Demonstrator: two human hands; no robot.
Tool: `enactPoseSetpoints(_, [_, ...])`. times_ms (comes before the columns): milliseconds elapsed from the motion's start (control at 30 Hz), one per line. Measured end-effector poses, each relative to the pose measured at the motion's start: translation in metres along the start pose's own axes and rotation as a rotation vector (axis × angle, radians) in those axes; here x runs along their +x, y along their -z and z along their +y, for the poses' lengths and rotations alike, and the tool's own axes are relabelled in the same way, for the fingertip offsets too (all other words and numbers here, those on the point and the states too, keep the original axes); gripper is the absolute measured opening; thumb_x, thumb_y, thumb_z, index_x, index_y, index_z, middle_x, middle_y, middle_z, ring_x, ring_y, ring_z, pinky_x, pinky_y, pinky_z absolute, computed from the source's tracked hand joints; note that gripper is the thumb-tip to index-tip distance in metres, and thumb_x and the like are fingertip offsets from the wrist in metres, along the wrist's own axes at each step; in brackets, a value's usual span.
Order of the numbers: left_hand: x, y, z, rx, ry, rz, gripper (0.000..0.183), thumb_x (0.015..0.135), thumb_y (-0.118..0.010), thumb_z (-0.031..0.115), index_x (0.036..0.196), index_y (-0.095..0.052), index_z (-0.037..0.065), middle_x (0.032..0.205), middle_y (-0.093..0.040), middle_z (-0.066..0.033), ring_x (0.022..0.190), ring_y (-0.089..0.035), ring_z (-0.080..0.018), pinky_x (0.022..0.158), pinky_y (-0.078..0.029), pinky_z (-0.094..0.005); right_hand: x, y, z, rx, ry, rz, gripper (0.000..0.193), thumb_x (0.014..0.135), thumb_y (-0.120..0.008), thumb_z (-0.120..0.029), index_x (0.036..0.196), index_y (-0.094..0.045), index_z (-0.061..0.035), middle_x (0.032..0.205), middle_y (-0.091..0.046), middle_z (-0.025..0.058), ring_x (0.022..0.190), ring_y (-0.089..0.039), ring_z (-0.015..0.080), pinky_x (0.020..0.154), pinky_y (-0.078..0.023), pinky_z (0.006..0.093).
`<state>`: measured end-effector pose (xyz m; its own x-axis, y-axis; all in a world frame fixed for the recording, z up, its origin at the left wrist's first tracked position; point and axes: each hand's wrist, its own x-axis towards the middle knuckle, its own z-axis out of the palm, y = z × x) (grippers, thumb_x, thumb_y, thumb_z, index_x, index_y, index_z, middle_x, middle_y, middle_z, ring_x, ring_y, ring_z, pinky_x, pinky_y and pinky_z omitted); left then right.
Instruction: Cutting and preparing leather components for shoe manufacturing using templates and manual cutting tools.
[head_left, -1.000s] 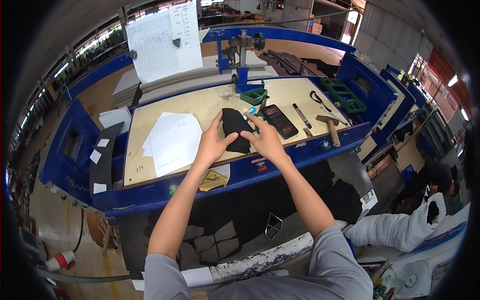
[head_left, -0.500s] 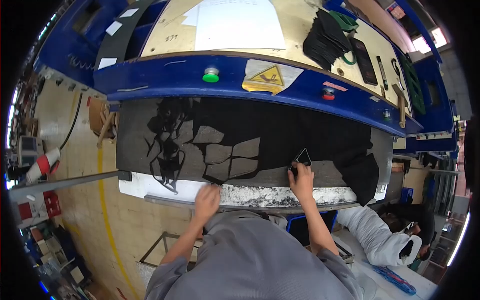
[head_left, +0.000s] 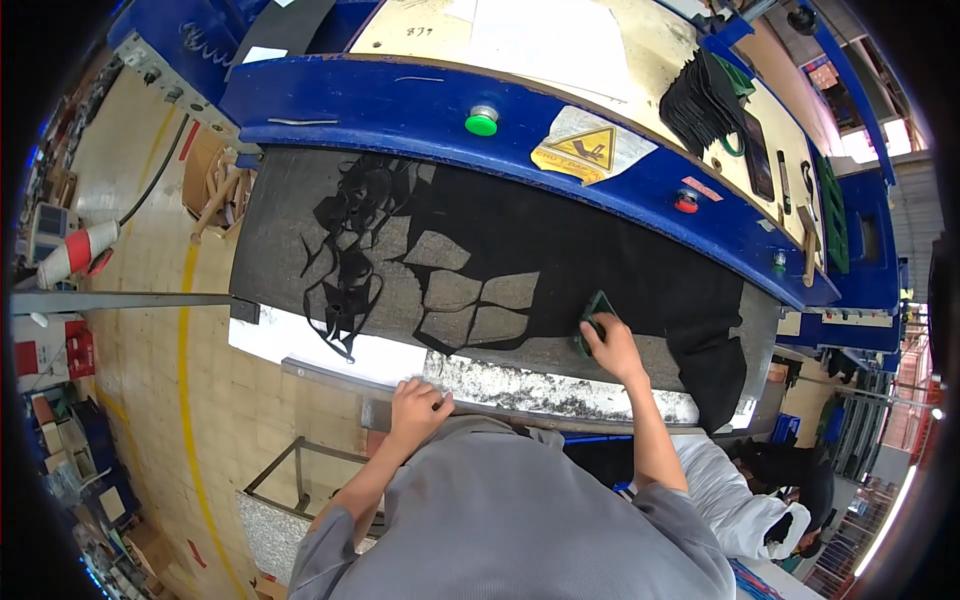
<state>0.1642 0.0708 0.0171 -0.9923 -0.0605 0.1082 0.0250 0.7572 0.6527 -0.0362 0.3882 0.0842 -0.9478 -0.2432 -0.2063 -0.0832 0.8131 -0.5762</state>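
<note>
My right hand [head_left: 614,349] is closed on a small dark-green cutting die [head_left: 598,304], an angular open frame. It stands at the near edge of a black sheet of material [head_left: 570,245] on the grey work board [head_left: 290,210]. Left of the die, the sheet has several angular cut-out gaps, with grey board showing through. My left hand [head_left: 416,412] is curled at the board's front edge, over the metal rail. Its fingers are bent in; whether anything is inside is hidden. A tangle of black offcuts [head_left: 350,270] lies on the left of the board.
Beyond the board runs a blue machine beam [head_left: 370,105] with a green button [head_left: 481,121] and a red button [head_left: 686,201]. On the shelf above are stacked black pieces [head_left: 695,100], a phone [head_left: 758,155] and a hammer [head_left: 809,245]. A grey bar [head_left: 130,302] juts out left.
The view has turned and shifted. My right hand keeps hold of the die, now tilted differently at the sheet's edge. My left hand has come to the front rail.
</note>
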Motion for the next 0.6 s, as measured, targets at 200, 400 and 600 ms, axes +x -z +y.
enactPoseSetpoints(200, [0.042,0.005,-0.009,-0.075,0.039,-0.244,0.026,0.082,-0.074,0.021,0.064,-0.063,0.006,0.062,-0.055,-0.0070,0.070,-0.057,-0.0291,0.067,-0.046,-0.0428,0.082,-0.008,-0.075,-0.305,0.770,-0.149,0.026,0.077,-0.070,-0.022,0.095,-0.066,-0.0031,0.096,-0.060,0.0102,0.104,-0.055,0.0259,0.096,-0.037,0.0413])
enactPoseSetpoints(400, [0.154,-0.008,-0.006,-0.092,-0.023,0.188,0.022,0.080,-0.077,0.014,0.100,-0.072,0.007,0.092,-0.061,-0.0074,0.090,-0.058,-0.0285,0.079,-0.046,-0.0424,0.137,-0.041,-0.093,-0.762,1.136,-0.479,0.033,0.074,-0.072,-0.023,0.103,-0.069,-0.0087,0.107,-0.061,0.0061,0.113,-0.052,0.0232,0.103,-0.035,0.0415])
enactPoseSetpoints(600, [0.158,-0.037,-0.028,-0.047,0.013,0.197,0.036,0.078,-0.080,0.020,0.113,-0.074,0.011,0.100,-0.060,-0.0016,0.097,-0.053,-0.0226,0.084,-0.038,-0.0378,0.101,-0.041,-0.060,-0.190,0.760,-0.081,0.051,0.076,-0.076,-0.014,0.124,-0.064,-0.0056,0.132,-0.052,0.0124,0.128,-0.046,0.0297,0.107,-0.039,0.0434])
